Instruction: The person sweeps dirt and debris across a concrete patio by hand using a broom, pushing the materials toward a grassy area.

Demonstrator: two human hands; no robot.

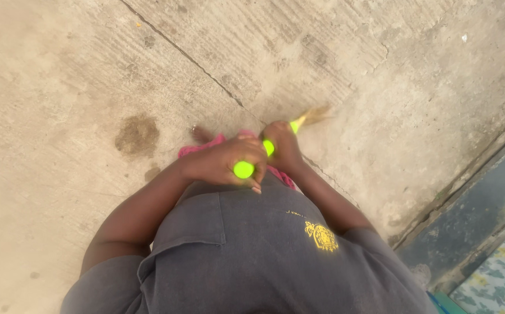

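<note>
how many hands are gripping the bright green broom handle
2. The left hand wraps the top end of the broom handle; the right hand grips it lower down, nearer the blurred bristles over the concrete floor.

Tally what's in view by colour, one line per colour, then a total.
Neon green: 1, the broom handle, gripped by the left hand and the right hand
Straw: 1, the bristles
Pink: 1, a garment
Dark grey: 1, a shirt
Grey-beige: 1, the concrete floor
Total: 5
</note>
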